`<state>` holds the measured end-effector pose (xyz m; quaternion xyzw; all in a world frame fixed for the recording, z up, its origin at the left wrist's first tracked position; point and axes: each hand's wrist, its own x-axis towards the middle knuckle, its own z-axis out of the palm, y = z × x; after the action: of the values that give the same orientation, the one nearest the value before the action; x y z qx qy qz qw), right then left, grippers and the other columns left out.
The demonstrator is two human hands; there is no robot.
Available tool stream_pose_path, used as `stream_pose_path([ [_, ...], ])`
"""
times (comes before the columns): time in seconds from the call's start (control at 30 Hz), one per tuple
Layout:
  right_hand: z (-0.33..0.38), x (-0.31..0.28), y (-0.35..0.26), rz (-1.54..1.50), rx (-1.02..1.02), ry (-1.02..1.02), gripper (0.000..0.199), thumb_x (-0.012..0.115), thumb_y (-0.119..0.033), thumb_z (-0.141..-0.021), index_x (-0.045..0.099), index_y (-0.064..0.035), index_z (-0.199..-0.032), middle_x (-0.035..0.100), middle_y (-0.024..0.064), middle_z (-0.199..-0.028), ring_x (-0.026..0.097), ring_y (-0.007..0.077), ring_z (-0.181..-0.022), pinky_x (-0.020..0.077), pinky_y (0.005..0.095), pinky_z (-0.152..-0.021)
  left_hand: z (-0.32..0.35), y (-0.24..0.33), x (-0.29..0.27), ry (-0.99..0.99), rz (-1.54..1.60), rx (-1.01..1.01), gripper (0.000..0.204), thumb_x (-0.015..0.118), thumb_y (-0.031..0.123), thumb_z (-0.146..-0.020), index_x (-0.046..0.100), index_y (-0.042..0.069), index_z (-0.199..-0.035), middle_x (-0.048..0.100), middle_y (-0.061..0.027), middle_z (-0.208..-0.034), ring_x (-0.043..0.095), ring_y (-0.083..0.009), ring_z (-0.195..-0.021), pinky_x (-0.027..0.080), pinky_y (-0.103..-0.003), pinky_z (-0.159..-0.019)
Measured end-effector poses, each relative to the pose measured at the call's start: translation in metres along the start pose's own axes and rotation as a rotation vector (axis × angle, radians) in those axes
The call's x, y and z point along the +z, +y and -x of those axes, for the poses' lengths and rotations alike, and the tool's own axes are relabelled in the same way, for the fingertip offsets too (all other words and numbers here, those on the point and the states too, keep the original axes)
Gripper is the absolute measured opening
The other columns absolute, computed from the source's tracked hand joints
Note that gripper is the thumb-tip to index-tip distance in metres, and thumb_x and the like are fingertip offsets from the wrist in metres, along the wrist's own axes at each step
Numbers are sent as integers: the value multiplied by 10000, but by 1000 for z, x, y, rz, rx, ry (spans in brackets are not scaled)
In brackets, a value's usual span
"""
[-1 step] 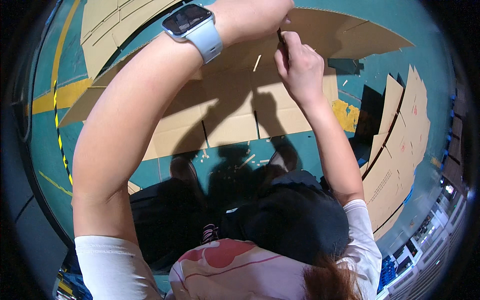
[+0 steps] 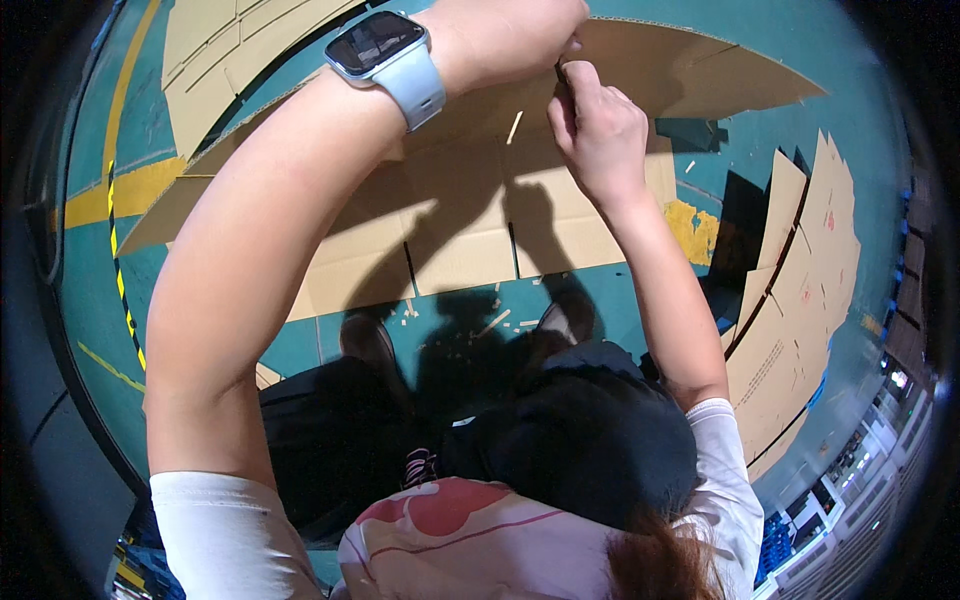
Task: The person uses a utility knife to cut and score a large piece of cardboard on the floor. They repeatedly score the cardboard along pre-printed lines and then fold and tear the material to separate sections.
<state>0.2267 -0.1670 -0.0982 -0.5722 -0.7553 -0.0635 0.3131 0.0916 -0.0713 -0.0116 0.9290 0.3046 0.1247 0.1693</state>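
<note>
My left hand (image 2: 525,35) reaches across the top of the view, at the upper edge of a raised cardboard sheet (image 2: 690,75). Most of its fingers are hidden, so its grip does not show. A watch (image 2: 385,55) with a pale blue strap is on that wrist. Just right of it, my right hand (image 2: 607,130) is closed in a fist-like grip. A small dark thing (image 2: 563,74) shows between the two hands, too little of it to name. Below, a slotted cardboard panel (image 2: 460,245) lies flat, with the shadows of my arms across it.
Stacked cardboard sheets (image 2: 805,290) lie to the right, and more cardboard (image 2: 210,75) is at the far left. Small cardboard scraps (image 2: 495,322) litter the green floor (image 2: 300,345) near my shoes (image 2: 368,340). Black-and-yellow tape (image 2: 122,290) runs along the left.
My left wrist and the watch have shifted very slightly downward in the view. The raised cardboard's right tip has dipped a little. My right hand stays closed in nearly the same place.
</note>
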Motion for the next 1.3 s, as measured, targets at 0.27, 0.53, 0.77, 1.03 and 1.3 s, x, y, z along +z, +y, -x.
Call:
stream_pose_path([
  [0.27, 12, -1, -5, 35, 59, -52, 199, 644, -76, -751, 500, -61, -889, 567, 71, -616, 598, 239, -582, 463, 352, -570, 2, 2, -3, -7, 30, 3, 148, 566, 119, -826, 620, -18, -812, 631, -256, -828, 644, -384, -796, 517, -426, -681],
  [0.53, 55, -24, -21, -116, 194, -133, 236, 620, -33, -796, 563, -23, -1025, 603, 130, -671, 599, 291, -611, 473, 379, -582, 28, -14, -28, 83, -1, 14, 217, 608, 203, -838, 652, -9, -820, 645, -233, -785, 649, -375, -716, 510, -458, -662],
  [0.77, 51, -48, -35, -338, -76, -488, 237, 595, -1, -762, 513, -27, -983, 554, 80, -602, 560, 282, -542, 453, 398, -551, 182, -134, -84, -308, 54, -324, 355, 608, 330, -908, 576, -20, -868, 523, -128, -647, 523, -163, -597, 468, -326, -586],
  [1.03, -54, 16, -112, -238, -419, -453, 197, 578, -80, -771, 428, -49, -895, 551, 90, -561, 591, 299, -541, 498, 404, -553, 103, -108, -49, -159, -107, -215, 333, 612, 329, -868, 635, -2, -846, 598, -182, -703, 591, -293, -636, 478, -427, -624],
  [1.3, -47, 50, -144, -127, -27, -440, 189, 583, -137, -815, 455, -28, -899, 588, 147, -559, 631, 318, -541, 517, 418, -538, 97, -108, -36, 18, -41, -126, 255, 659, 259, -808, 688, 7, -783, 652, -217, -744, 651, -371, -734, 512, -442, -687],
])
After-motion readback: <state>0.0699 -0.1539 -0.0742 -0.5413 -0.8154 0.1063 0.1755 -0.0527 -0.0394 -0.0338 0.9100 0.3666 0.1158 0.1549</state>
